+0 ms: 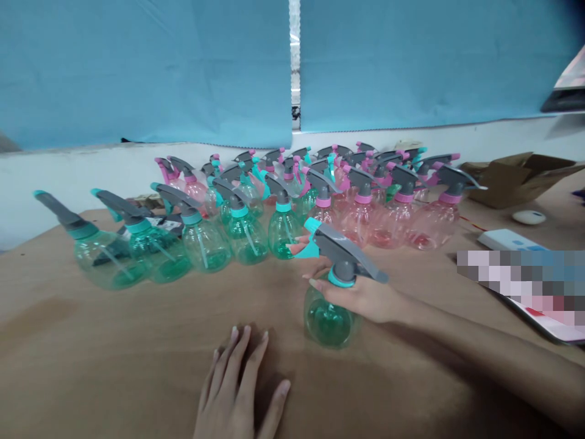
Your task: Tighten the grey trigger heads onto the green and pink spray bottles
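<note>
Print on the pale box (512,241) near the right edge of the bench (128,360) shows as blue patches too smeared to read; square blurring hides most of the flat white-edged object (561,330) beside it.

Green spray bottle (333,322) is what the right hand (368,299) has, over the bench's middle, slightly right of centre and nearer the front edge than the rows behind. Its body is clear, rounded green plastic, with a turquoise collar, a grey spray head, and a turquoise nozzle tip and trigger pointing towards the bench's left edge. The right fingers (336,295) are clamped around its neck, one of them reaching out near the trigger. Whether its base touches the bench, I cannot tell.

The left hand (233,390) is palm down on the bench, left of that bottle and well apart from it, its fingers slightly spread and the thumb out to the side.

Across the bench, towards the back edge, stand crowded rows of similar bottles. The front row runs from green bottles (205,247) with turquoise collars at the left to pink bottles (359,221) with pink collars at the right. Towards the back right corner sit an open cardboard box (516,180) and a white mouse-shaped object (529,217).
</note>
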`<state>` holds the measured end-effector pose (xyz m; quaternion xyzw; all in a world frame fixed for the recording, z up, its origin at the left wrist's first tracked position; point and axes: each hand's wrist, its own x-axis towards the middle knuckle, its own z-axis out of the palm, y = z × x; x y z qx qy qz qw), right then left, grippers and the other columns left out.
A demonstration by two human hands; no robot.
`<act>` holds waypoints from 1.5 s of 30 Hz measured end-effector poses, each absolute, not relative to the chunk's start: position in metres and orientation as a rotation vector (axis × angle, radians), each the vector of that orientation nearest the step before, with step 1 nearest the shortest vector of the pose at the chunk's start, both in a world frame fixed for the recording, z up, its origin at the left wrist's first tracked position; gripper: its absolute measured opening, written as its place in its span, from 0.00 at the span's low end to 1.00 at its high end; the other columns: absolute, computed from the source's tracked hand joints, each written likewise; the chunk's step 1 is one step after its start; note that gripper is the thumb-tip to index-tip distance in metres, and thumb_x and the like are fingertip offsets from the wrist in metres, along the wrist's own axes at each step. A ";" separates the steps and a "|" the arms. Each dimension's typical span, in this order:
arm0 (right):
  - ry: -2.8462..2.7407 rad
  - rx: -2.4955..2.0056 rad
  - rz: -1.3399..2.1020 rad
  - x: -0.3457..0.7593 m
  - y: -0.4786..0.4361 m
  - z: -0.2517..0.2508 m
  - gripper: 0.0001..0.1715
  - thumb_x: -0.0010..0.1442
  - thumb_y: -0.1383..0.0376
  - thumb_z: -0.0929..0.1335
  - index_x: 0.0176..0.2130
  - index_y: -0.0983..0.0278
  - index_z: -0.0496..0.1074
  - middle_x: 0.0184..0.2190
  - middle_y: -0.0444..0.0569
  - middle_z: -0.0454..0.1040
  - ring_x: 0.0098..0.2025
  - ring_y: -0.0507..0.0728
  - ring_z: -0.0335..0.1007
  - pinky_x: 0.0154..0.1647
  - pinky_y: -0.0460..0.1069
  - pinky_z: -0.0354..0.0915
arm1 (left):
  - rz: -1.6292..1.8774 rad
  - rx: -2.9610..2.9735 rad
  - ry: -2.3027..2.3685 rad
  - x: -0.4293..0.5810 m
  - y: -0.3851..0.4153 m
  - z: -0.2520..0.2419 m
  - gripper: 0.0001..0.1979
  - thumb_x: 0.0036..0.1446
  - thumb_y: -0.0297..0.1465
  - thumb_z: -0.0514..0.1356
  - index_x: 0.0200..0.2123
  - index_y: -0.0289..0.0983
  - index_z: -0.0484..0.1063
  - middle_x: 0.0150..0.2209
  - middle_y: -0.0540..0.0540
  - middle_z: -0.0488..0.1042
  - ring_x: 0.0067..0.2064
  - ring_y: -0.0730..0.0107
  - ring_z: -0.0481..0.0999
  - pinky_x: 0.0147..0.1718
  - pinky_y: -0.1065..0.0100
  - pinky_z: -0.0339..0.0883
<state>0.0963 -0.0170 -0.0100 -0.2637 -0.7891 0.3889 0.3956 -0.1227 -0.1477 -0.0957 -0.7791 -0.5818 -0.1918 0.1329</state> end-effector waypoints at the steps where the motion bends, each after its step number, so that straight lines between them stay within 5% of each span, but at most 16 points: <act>1: -1.998 -0.661 0.993 0.096 -0.017 -0.010 0.20 0.53 0.72 0.64 0.45 0.56 0.69 0.46 0.43 0.71 0.38 0.52 0.72 0.44 0.51 0.69 | -0.559 -2.260 -1.683 -0.123 -0.148 -0.096 0.27 0.61 0.41 0.50 0.60 0.37 0.53 0.59 0.38 0.60 0.59 0.50 0.61 0.52 0.47 0.60; 10: -1.950 -0.665 1.038 0.097 -0.020 -0.001 0.16 0.47 0.75 0.64 0.36 0.60 0.67 0.35 0.42 0.72 0.29 0.50 0.69 0.32 0.46 0.68 | -0.546 -2.250 -1.672 -0.121 -0.145 -0.096 0.26 0.61 0.40 0.49 0.60 0.37 0.55 0.59 0.37 0.61 0.59 0.49 0.61 0.50 0.46 0.62; 18: -1.969 -0.666 1.025 0.098 -0.020 -0.005 0.23 0.50 0.73 0.64 0.46 0.57 0.67 0.45 0.43 0.72 0.34 0.50 0.72 0.39 0.48 0.71 | -0.585 -2.245 -1.701 -0.119 -0.147 -0.096 0.26 0.61 0.41 0.50 0.60 0.38 0.54 0.59 0.38 0.61 0.59 0.50 0.61 0.51 0.47 0.61; 22: -1.945 -0.637 1.030 0.095 -0.020 -0.008 0.12 0.53 0.70 0.65 0.38 0.58 0.72 0.50 0.43 0.69 0.39 0.52 0.73 0.43 0.50 0.71 | -0.603 -2.248 -1.745 -0.116 -0.148 -0.095 0.26 0.60 0.41 0.51 0.60 0.39 0.54 0.59 0.39 0.61 0.59 0.51 0.60 0.52 0.48 0.60; 35: -1.873 -0.726 0.936 0.059 -0.023 -0.010 0.07 0.50 0.65 0.66 0.33 0.59 0.72 0.35 0.45 0.76 0.40 0.58 0.75 0.41 0.54 0.71 | -0.838 -2.399 -2.005 -0.111 -0.163 -0.072 0.26 0.63 0.39 0.48 0.62 0.47 0.43 0.61 0.45 0.59 0.61 0.57 0.57 0.55 0.49 0.56; 42: -1.977 -0.582 0.889 -0.004 -0.037 -0.013 0.20 0.51 0.65 0.66 0.46 0.59 0.68 0.33 0.44 0.76 0.37 0.56 0.75 0.40 0.54 0.72 | -0.875 -2.328 -2.204 -0.130 -0.169 -0.035 0.31 0.62 0.43 0.48 0.64 0.43 0.40 0.61 0.40 0.56 0.62 0.53 0.54 0.53 0.50 0.58; 45: -2.007 -0.498 0.842 -0.039 -0.043 -0.014 0.25 0.52 0.63 0.67 0.50 0.60 0.66 0.33 0.45 0.76 0.37 0.56 0.75 0.40 0.53 0.71 | -0.889 -2.232 -2.269 -0.148 -0.168 -0.015 0.27 0.61 0.43 0.50 0.60 0.40 0.49 0.57 0.39 0.62 0.58 0.53 0.62 0.52 0.51 0.60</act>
